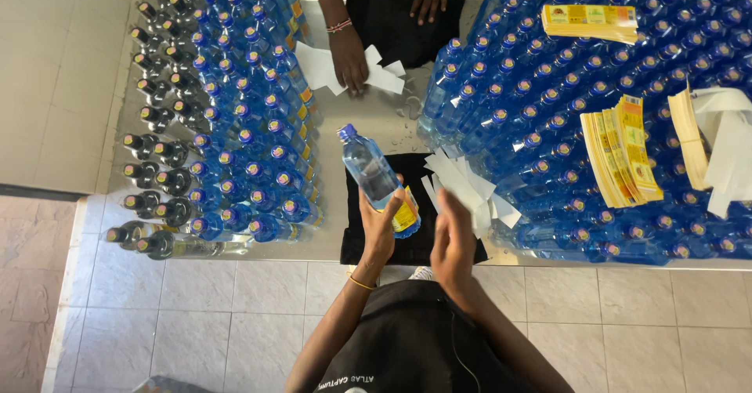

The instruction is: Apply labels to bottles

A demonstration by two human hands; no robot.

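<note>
Over black cloth: left hand grips bottle, cap pointing up-left.

Steel table on pale tiled floor

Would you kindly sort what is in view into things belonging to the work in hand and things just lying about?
In hand:
left hand holding a blue bottle with a yellow label
right hand, open, by the white paper strips
black cloth

Lying about:
dark bottles
yellow label stacks
another person's hand on white papers
</note>
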